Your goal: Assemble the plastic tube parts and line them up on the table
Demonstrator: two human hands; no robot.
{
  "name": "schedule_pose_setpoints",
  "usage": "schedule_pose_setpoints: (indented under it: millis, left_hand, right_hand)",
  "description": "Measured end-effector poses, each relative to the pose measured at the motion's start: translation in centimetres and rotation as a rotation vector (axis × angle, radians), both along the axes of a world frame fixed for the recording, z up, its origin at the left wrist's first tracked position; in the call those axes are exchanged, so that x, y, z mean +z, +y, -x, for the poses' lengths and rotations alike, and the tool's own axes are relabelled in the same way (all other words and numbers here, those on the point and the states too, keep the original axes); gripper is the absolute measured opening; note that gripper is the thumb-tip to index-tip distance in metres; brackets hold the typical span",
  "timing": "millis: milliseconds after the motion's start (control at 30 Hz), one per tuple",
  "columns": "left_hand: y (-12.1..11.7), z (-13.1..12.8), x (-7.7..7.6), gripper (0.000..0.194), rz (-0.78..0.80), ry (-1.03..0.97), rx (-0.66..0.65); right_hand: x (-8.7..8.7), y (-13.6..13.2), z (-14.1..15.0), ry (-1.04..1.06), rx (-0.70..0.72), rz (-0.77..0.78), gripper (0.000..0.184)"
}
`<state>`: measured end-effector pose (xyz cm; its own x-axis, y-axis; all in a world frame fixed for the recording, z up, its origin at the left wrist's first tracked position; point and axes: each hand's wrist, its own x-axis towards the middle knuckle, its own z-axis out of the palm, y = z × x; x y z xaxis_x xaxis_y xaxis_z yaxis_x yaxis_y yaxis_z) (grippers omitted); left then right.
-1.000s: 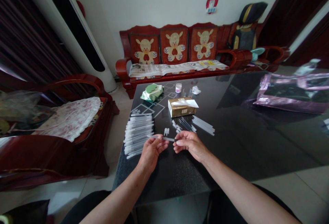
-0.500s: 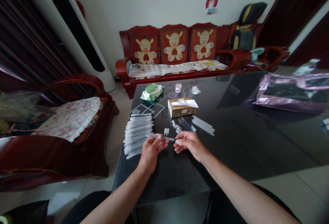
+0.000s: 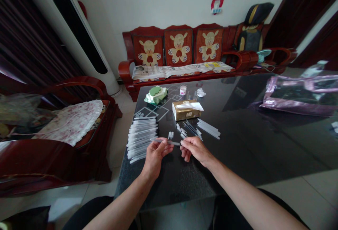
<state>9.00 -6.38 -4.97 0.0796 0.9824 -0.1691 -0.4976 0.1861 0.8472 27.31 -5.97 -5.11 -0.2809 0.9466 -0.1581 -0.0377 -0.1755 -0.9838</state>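
Two bare hands meet over the near part of a dark, glossy table [image 3: 243, 145]. The left hand [image 3: 155, 152] holds a slim tube [image 3: 173, 142] between thumb and fingers, just as it did half a second ago; the tube lies roughly level in the air. The right hand [image 3: 194, 148] has turned slightly, its lower fingers now drooping, while thumb and forefinger pinch the tube's dark right end. The work therefore seems centred on that end, though the detail is too small to make out

Left of the hands lies a neat row of pale tubes [image 3: 142, 136]. Beyond them are small white pieces [image 3: 171, 135], thin dark rods [image 3: 192, 128] and a bundle of clear tubes [image 3: 209, 129]. Farther back stand a gold tissue box [image 3: 186, 115], a green wipes pack [image 3: 155, 96] and a small jar [image 3: 183, 89]; a purple-trimmed clear bag [image 3: 295, 109] rests at right

Across the room, a red wooden sofa [image 3: 125, 66] with bear-patterned cushions [image 3: 178, 47] backs onto a pale wall [image 3: 163, 4]
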Motion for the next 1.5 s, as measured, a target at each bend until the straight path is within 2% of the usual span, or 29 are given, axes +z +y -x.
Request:
schedule_pose_setpoints:
  millis: [200,367,633,967,1167,1500]
  left_hand:
    - [0.2,0.1,-0.2,0.028,0.04,-0.014,0.009]
    - [0.3,0.0,-0.3,0.029,0.041,-0.015,0.017]
    - [0.1,0.0,-0.4,0.028,0.04,-0.013,0.005]
    - [0.2,-0.1,-0.4,0.028,0.035,-0.014,0.002]
    - [0.2,0.0,-0.3,0.03,0.043,-0.017,0.016]
    - [0.2,-0.1,-0.4,0.028,0.04,-0.012,0.015]
  right_hand:
    - [0.0,0.1,-0.2,-0.012,-0.004,0.061,0.045]
    - [0.1,0.3,-0.6,0.029,0.017,-0.024,0.031]
    - [0.1,0.2,-0.5,0.028,0.017,-0.027,0.026]
    - [-0.1,0.2,-0.4,-0.025,0.028,0.018,0.04]
    - [0.3,0.3,-0.9,0.004,0.019,-0.036,0.03]
    - [0.2,0.2,-0.6,-0.032,0.036,-0.032,0.027]
